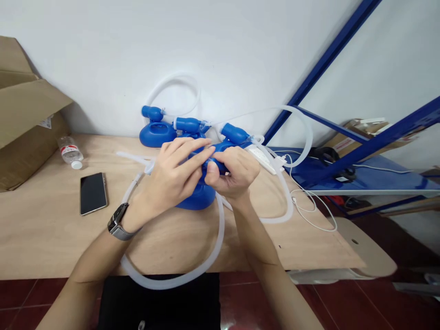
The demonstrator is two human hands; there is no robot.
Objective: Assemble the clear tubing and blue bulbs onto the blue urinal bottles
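A blue plastic bottle (196,200) stands on the table, its upper part mostly covered by my hands. My left hand (177,172) lies across its top with the fingers fairly straight, pressed against the blue neck. From the other side, my right hand (235,172) is closed round the neck, with thumb and forefinger pinching near my left fingertips. What lies between the fingertips is hidden. A translucent hose (220,229) loops in front of the bottle and over the table's front edge. Behind are more blue bottles (158,134) with blue cup-shaped ends (235,133) and hoses.
On the left are a cardboard box (30,110), a clear drink bottle (71,152) lying over, and a phone (93,193). A white power strip (263,158) and white cable (311,195) lie right. A blue metal rack (323,172) flanks the wooden table (51,233).
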